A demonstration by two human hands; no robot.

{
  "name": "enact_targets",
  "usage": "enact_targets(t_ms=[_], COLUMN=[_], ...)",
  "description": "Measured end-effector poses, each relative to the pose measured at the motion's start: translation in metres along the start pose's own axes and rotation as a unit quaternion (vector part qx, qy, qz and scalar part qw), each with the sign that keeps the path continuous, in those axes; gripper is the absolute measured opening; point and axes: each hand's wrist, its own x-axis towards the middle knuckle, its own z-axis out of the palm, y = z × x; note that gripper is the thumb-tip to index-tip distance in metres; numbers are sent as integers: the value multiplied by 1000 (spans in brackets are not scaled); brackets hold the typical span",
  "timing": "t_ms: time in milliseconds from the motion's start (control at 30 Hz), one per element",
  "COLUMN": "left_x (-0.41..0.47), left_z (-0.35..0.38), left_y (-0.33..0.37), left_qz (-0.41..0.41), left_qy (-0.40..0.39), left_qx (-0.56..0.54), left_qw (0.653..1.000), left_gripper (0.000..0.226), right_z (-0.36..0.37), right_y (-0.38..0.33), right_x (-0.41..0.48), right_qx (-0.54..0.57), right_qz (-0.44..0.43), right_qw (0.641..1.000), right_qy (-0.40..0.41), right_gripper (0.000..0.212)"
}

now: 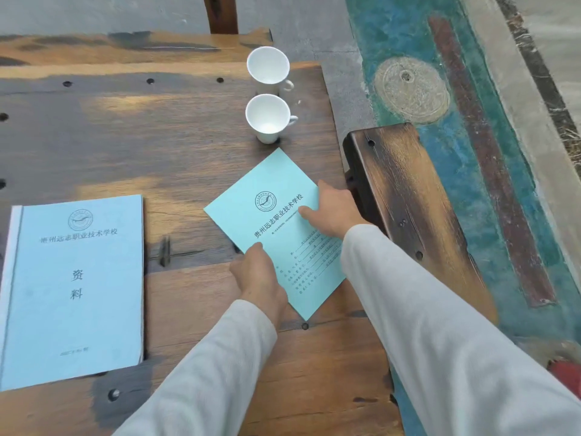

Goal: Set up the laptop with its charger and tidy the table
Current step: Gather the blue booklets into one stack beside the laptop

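The table (176,146) is rough, weathered dark wood with bolt holes, the two cups (268,119) glossy white ceramic, and the booklets (276,228) matt pale-blue paper.

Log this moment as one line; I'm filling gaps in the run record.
phase: tidying | left hand and right hand: on teal booklet | blue booklet: flat, untouched | two white cups: upright | laptop, charger: unseen

Rustic tearoom or study: weathered plank table (176,158), white cups (267,116), school booklets (75,287).
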Motion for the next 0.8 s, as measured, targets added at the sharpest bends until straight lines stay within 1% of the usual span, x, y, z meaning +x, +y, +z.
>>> enact_targets(t_ms=[100,200,267,300,367,400,433,500,600,667,800], left_x=[2,7,10,12,17,21,22,21,10,0,-25], left_z=[8,12,12,10,5,1,-1,-3,-2,-3,-13], left_y=[-4,-10,-17,-20,-24,-24,-24,-24,-26,-26,-19], left_qz=[17,42,79,91,103,106,108,130,187,217,255], left_qy=[31,74,89,92,91,88,77,52,20,-24,-121], left_qx=[18,68,136,154,145,132,114,83,72,52,29], left_qw=[999,994,984,980,980,982,984,987,980,975,959], left_gripper=[14,31,28,26,21,15,8,11,15,16,11], right_z=[4,6,5,4,2,1,0,-1,-1,-1,5], right_y=[-3,-2,1,2,4,4,4,2,1,1,-4], right_x=[2,2,0,-1,-1,-1,-1,-2,-4,-6,-11], right_qx=[-16,-20,-14,-1,26,33,39,50,78,95,148], right_qz=[1,0,-4,-3,0,2,5,10,17,20,26], right_qw=[1000,999,999,999,998,998,998,997,995,994,986], right_qy=[15,33,50,54,56,57,56,57,62,58,67], right_gripper=[57,57,57,57,58,59,60,62,60,58,46])
